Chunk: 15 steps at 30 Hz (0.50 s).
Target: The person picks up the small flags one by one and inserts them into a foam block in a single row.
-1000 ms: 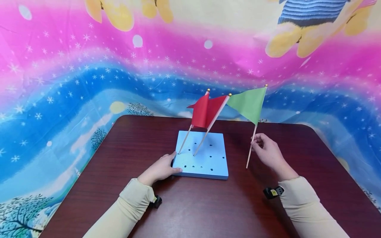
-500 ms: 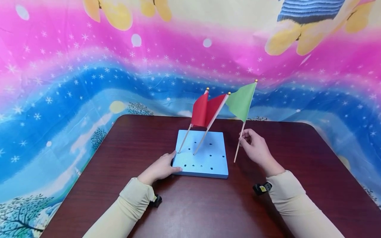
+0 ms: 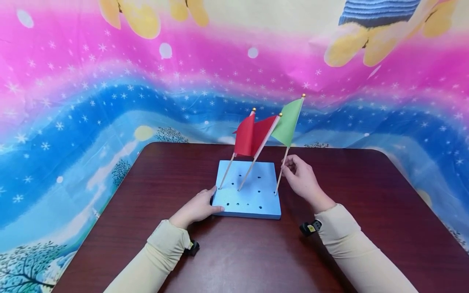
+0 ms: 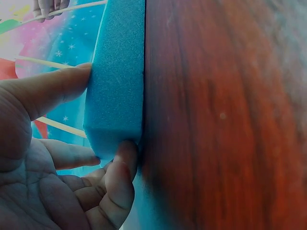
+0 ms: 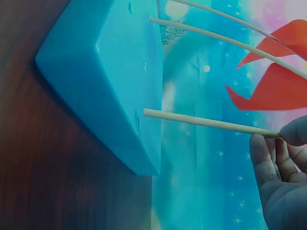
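A light blue foam board (image 3: 253, 207) with several small holes lies on the table. Two red flags (image 3: 243, 136) on thin wooden sticks stand in it, leaning right. My left hand (image 3: 198, 208) grips the board's left front corner; in the left wrist view the thumb and curled fingers (image 4: 122, 184) hold the corner of the thick blue block. With thumb and fingertips my right hand (image 3: 301, 179) pinches the stick of a green flag (image 3: 288, 122), topped by a gold bead. In the right wrist view the stick's bare lower end (image 5: 148, 113) is close over a hole near the board's edge.
The dark red-brown wooden table (image 3: 161, 179) carries the board. Behind and beside it hangs a colourful cartoon cloth (image 3: 110, 97). The two red flags stand to the left of the green one and partly overlap in the head view.
My right hand has moved left with the green flag, bringing its stick from beside the board to a hole near the right edge. My left hand stays on the corner.
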Motion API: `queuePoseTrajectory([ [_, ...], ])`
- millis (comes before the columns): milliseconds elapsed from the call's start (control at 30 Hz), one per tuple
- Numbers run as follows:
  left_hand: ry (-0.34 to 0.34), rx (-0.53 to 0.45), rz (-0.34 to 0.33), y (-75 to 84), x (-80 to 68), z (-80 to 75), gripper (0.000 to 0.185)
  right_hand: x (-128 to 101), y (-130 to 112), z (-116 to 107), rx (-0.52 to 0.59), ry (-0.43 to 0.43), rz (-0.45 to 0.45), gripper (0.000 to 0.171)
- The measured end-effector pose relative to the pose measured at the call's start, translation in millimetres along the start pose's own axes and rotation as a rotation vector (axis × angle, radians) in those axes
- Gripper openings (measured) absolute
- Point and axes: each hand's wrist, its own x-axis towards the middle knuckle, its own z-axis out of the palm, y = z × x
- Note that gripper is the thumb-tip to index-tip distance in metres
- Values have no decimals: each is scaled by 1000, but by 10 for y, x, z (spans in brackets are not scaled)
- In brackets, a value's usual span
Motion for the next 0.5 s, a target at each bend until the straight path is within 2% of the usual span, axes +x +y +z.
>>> queuePoseTrajectory([
  [500, 9, 15, 7, -9, 0, -4, 86, 52, -68, 197, 31, 13, -38, 12],
])
